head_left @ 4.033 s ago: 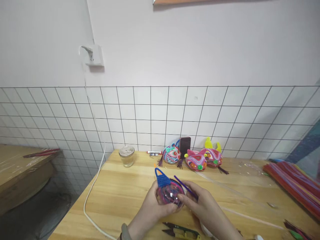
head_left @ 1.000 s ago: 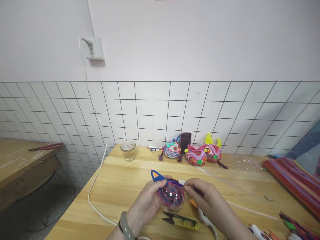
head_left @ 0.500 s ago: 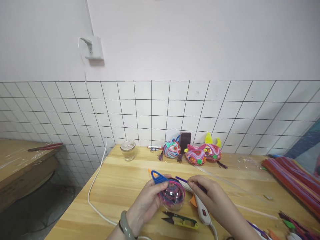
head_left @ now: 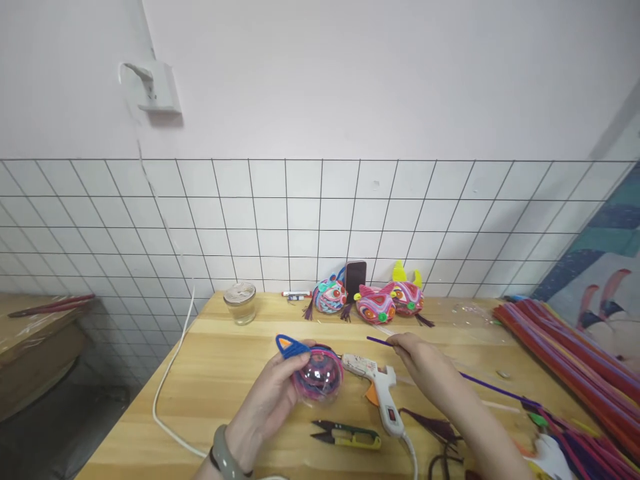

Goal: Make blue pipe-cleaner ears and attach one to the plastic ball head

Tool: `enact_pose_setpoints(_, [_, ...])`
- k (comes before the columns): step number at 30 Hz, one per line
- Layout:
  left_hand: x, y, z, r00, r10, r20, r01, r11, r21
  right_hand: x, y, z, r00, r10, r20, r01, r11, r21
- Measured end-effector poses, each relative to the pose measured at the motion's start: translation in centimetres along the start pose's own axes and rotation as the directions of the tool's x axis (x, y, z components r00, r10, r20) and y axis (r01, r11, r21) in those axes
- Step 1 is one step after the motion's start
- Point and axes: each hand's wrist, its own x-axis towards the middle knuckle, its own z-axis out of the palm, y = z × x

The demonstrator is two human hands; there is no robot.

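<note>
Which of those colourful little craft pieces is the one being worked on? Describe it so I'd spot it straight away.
Look at the wooden table, near its front edge, not at the three finished pieces by the tiled wall. The left hand cups a clear dome piece beside the glue gun; it alone has a blue ear loop.

A plain pale wall (head_left: 350, 73) fills the upper half of the frame. Below it, a band of white square tiles (head_left: 280, 220) with dark joints runs across the whole width. At the upper left a white socket box (head_left: 153, 87) sits on the wall, and a white cable (head_left: 170, 373) hangs from it down over the left edge of the light wooden table (head_left: 225, 373). At the far left stands a second wooden table (head_left: 35, 333), with dark grey floor (head_left: 55, 427) under it. The light is soft and even
</note>
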Motion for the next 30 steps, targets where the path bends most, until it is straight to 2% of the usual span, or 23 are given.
enact_pose_setpoints(9, [0.3,2.3,-1.4,0.996,0.060,-0.070,-0.060,0.998,0.000,1.9,3.3,3.2,1.000,0.014,-0.006,-0.014,0.998,-0.063])
enact_pose_setpoints(13, [0.2,2.8,-1.5,0.993,0.065,-0.094,-0.066,0.998,-0.012,2.3,3.4,4.2,0.999,0.037,-0.017,-0.039,0.997,-0.069])
enact_pose_setpoints(16, [0.1,2.9,-1.6,0.991,0.076,-0.108,-0.079,0.996,-0.029,2.2,3.0,4.0,0.998,0.065,-0.014,-0.066,0.996,-0.057])
enact_pose_setpoints(19, [0.2,3.0,-1.8,0.992,0.062,-0.110,-0.067,0.997,-0.037,1.4,2.3,3.3,0.994,0.098,0.043,-0.097,0.995,-0.030])
enact_pose_setpoints(23, [0.4,3.0,-1.8,0.991,0.061,-0.120,-0.066,0.997,-0.033,-0.1,1.6,3.3,0.967,0.171,0.189,-0.170,0.985,-0.018])
enact_pose_setpoints(27, [0.1,3.3,-1.6,0.991,0.068,-0.113,-0.075,0.996,-0.052,-1.3,1.2,4.8,0.928,0.232,0.292,-0.237,0.971,-0.017])
enact_pose_setpoints(30, [-0.3,3.6,-1.6,0.995,0.068,-0.077,-0.073,0.995,-0.064,-1.7,1.0,6.3,0.915,0.261,0.308,-0.273,0.962,-0.002])
